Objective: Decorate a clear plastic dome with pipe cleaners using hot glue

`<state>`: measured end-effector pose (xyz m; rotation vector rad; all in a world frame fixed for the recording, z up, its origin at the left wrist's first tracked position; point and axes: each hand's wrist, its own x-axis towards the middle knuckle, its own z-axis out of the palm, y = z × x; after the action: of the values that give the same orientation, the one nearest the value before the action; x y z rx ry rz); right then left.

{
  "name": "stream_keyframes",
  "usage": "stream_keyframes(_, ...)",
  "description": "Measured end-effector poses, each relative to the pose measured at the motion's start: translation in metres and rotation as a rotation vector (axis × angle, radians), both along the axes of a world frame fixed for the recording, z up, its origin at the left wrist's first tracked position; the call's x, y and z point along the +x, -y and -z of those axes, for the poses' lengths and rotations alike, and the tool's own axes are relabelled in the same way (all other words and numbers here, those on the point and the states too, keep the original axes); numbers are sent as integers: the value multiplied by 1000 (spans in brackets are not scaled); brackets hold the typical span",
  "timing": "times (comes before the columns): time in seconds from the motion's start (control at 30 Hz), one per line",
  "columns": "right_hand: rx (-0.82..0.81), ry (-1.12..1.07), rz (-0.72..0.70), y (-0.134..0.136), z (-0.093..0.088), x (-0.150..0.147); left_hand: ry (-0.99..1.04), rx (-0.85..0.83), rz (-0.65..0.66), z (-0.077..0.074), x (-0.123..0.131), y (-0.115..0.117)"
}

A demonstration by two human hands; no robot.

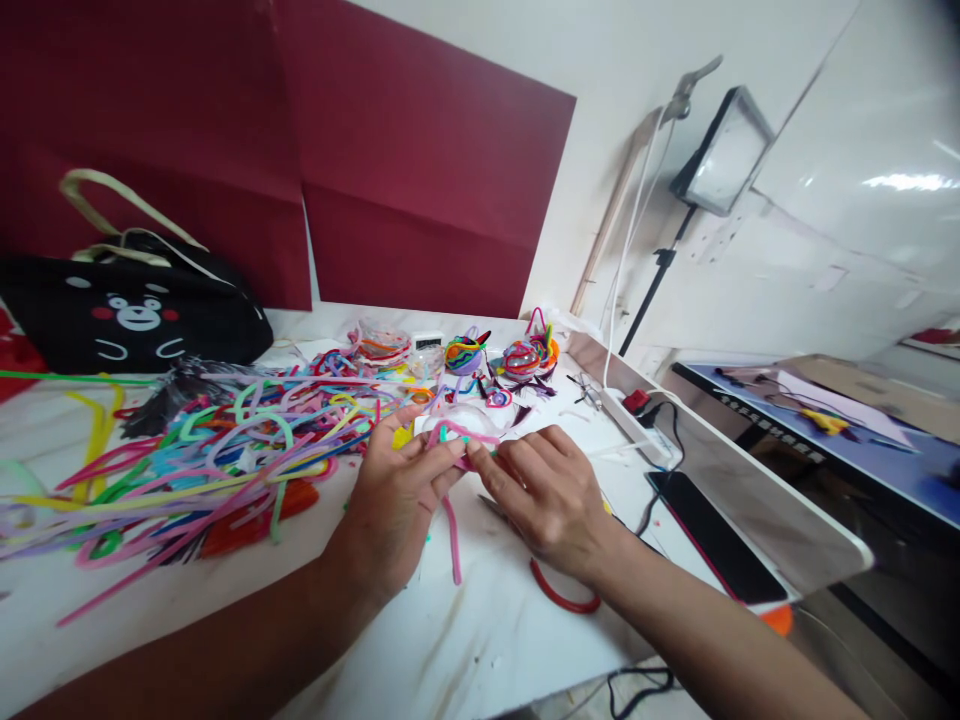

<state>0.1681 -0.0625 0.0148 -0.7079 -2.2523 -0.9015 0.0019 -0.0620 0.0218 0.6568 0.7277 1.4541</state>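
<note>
My left hand (397, 490) and my right hand (547, 490) meet over the white table (465, 640), both pinched on a clear plastic ball (469, 420) with pink and teal pipe cleaners wound round it. A pink pipe cleaner (452, 540) hangs down from the ball between my hands. A red curved pipe cleaner (559, 595) lies under my right wrist. A big heap of coloured pipe cleaners (210, 450) lies just left of my left hand.
Two finished wrapped balls (465, 355) (525, 358) sit behind my hands. A black bear-face bag (127, 310) stands at the back left before dark red boards (420, 170). A power strip (637, 420) and a black phone (712, 535) lie right; a lamp (720, 150) stands beyond.
</note>
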Motion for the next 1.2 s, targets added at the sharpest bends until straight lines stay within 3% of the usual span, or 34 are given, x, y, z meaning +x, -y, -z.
stream_keyframes(0.5, -73, -201, -70, -1, 4, -7, -38, 22, -14, -4, -2, -2)
stream_keyframes(0.9, -520, -671, -171, 4, -2, -10, -82, 10, -33, -2, -3, -4)
stream_keyframes(1.2, -697, -865, -176, -3, 2, -11, -89, 0, -27, -1, -2, -5)
